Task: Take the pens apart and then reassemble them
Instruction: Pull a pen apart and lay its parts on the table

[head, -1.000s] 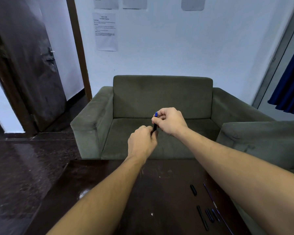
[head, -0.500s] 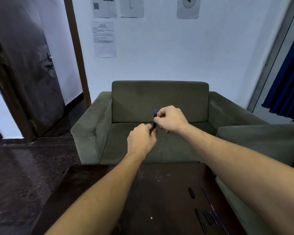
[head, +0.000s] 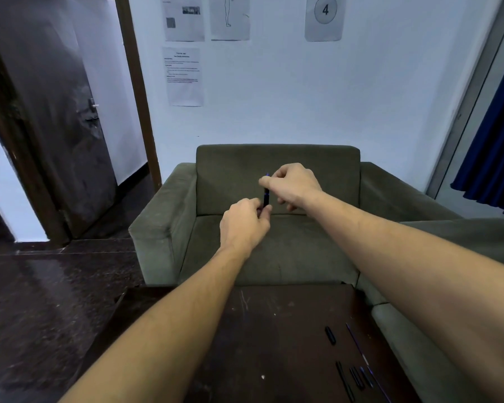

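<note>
The fingers [head: 264, 180] of the right hand [head: 296, 184] are curled and pinch the upper end of a dark pen [head: 266, 196]; a speck of blue shows just above the pinch. The fingers [head: 263, 211] of the left hand [head: 245, 225] are curled round the pen's lower end, thumb side up. The pen's long axis stands near upright between the two hands, blue end pointing up and lower end hidden inside the left grip. It is held in the air in front of the person, above the seat of a green armchair [head: 277, 164] and beyond the far edge of the dark surface [head: 274, 312]. Whether the pen is whole or part-assembled cannot be told. Both forearms reach forward over the surface. Loose parts lie on its right side, well apart from the hands: a short black piece [head: 330, 335], a thin refill [head: 356, 342] lying diagonally beside it, and nearer the person a long black barrel [head: 344, 382] with several short dark and blue pieces [head: 360, 377] just beside it. A second green seat [head: 477, 234] adjoins the surface on the right. Printed sheets [head: 184, 77] and a sign bearing the number 4 [head: 325, 17] hang on the white wall behind. A dark door [head: 56, 126] stands at left, a blue curtain [head: 498, 152] at right.
</note>
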